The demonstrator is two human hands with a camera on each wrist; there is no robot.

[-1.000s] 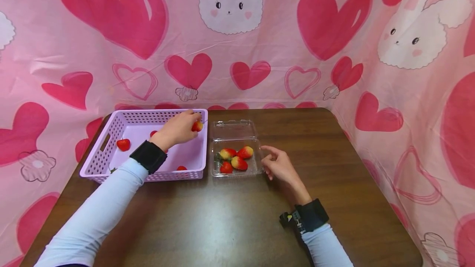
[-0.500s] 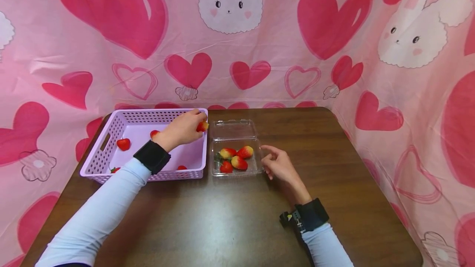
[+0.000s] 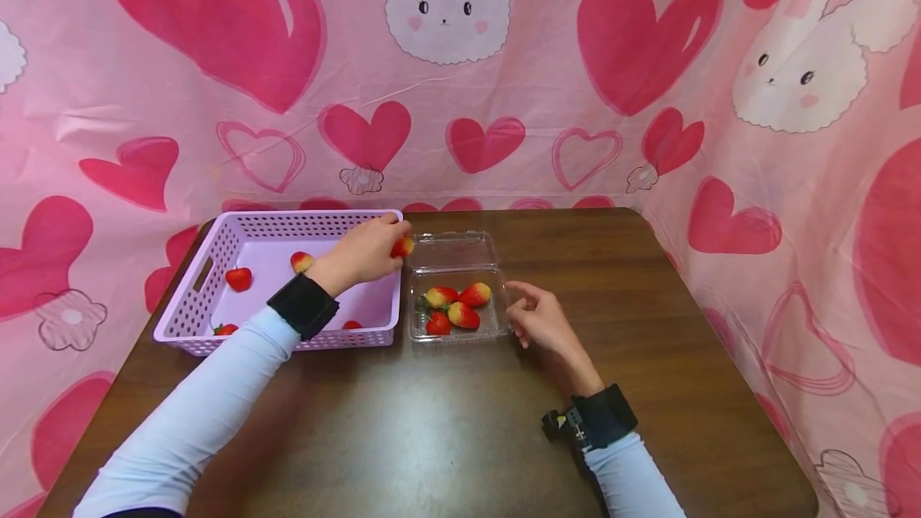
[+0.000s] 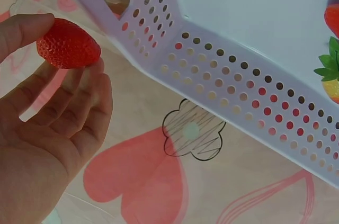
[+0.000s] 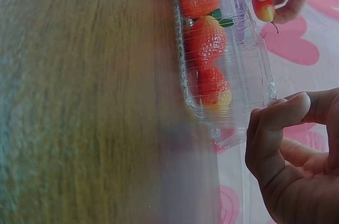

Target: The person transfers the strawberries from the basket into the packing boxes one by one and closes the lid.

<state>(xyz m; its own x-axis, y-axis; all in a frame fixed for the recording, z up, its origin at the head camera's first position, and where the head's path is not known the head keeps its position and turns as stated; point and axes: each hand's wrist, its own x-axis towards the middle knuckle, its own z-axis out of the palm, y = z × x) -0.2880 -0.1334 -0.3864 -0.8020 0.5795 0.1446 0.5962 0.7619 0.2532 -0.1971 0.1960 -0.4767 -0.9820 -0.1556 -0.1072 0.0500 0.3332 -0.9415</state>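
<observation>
Since a second ago the left hand [image 3: 363, 250] has carried its strawberry [image 3: 403, 246] rightward, from over the inside of the lavender basket [image 3: 216, 258] to just above the basket's right rim, close to the clear clamshell's lid. The right hand has stayed where it was.

At the far left, pink cloth printed with hearts and white rabbits hangs as a backdrop [image 3: 144, 102] and wraps round the right side as well, so the space reads as a draped booth. The table [image 3: 446, 422] is dark brown wood grain with rounded far corners.

The perforated basket sits at the left far part of the table. Loose strawberries lie on its floor: one at the left [image 3: 238, 278], one with a pale tip further in [image 3: 301, 261], and two partly hidden at the near wall.

The left hand pinches its strawberry between thumb and fingertips; the left wrist view shows the fruit held at the tips with the palm loosely cupped below it.

Just right of the basket stands the open clear clamshell [image 3: 496, 326], lid folded back on the far side. Four strawberries [image 3: 460, 306] lie in it, touching one another.

The right hand [image 3: 543, 322] rests on the table just beside the clamshell's right wall, fingers loosely curled and holding nothing; whether a fingertip touches the plastic cannot be told.
</observation>
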